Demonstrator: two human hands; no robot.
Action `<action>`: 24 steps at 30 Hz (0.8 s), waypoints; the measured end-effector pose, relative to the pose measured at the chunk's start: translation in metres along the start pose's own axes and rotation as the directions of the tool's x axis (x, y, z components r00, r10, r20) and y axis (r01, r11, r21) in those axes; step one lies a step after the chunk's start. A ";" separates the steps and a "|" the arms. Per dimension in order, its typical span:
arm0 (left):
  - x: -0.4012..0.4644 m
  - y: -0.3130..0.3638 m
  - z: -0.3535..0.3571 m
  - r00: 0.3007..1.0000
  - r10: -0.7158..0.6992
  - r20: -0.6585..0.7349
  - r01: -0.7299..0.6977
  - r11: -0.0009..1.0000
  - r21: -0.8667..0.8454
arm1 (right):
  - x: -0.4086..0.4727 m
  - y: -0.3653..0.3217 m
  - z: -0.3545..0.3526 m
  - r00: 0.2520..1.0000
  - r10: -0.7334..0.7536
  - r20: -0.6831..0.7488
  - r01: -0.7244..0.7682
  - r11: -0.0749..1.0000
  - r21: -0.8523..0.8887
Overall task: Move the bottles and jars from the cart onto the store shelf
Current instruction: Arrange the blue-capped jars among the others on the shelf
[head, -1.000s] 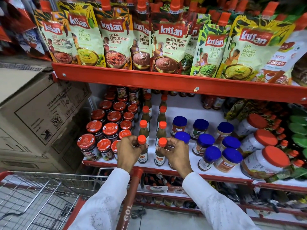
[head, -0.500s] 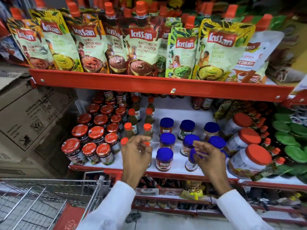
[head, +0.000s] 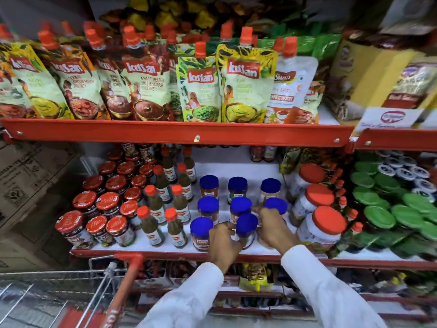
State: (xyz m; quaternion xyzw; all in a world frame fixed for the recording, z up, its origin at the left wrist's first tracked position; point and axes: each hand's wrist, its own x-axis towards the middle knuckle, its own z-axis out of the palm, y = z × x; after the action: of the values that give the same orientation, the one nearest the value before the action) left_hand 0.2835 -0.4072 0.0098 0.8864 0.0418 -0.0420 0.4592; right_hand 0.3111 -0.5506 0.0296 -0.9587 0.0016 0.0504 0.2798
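A blue-lidded jar (head: pixel 247 224) stands at the front of the middle shelf (head: pixel 146 253), among several other blue-lidded jars (head: pixel 208 205). My left hand (head: pixel 223 242) presses against its left side. From the right, my right hand (head: pixel 274 229) curls around it and hides whatever is beneath the palm. Both white sleeves reach in over the shelf's red front edge. Left of the jars stand small orange-capped bottles (head: pixel 151 223) in two rows. The wire cart (head: pixel 47 292) with its red handle (head: pixel 125 280) is at the lower left; its contents are not visible.
Red-lidded jars (head: pixel 94 202) fill the shelf's left end. Big white jars with orange lids (head: pixel 328 220) and green-lidded jars (head: pixel 378 216) crowd the right. Chutney pouches (head: pixel 246 86) hang over the upper shelf. Cardboard boxes (head: pixel 30 181) are stacked at the left.
Both hands left the orange-capped bottles and shifted right to the blue-lidded jars. They now close around one front jar. The view has swung right.
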 end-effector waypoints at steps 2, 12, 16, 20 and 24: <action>0.000 0.002 0.005 1.000 -0.009 -0.014 0.009 0.999 -0.037 | 0.001 -0.003 0.000 0.999 -0.030 0.011 0.030 0.997 -0.068; -0.001 0.000 0.002 0.999 0.036 0.007 -0.036 0.999 -0.013 | -0.011 0.000 0.008 0.999 -0.001 -0.044 -0.001 0.999 -0.032; 0.001 -0.001 -0.002 0.999 0.046 0.001 -0.046 0.999 0.015 | -0.014 -0.002 0.011 0.998 0.028 -0.056 -0.027 1.000 0.016; -0.003 0.003 -0.002 0.999 0.043 0.006 -0.043 0.999 0.022 | -0.018 0.000 0.011 0.997 0.032 -0.069 -0.026 0.996 0.088; -0.003 -0.001 -0.002 0.999 0.029 0.013 -0.030 0.999 0.018 | -0.026 0.002 0.005 0.996 0.019 -0.082 -0.008 0.990 0.141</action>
State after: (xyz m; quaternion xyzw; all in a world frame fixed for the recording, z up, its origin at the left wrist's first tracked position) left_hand 0.2804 -0.4052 0.0099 0.8908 0.0254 -0.0411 0.4517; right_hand 0.2849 -0.5502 0.0268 -0.9379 0.0234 0.0119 0.3460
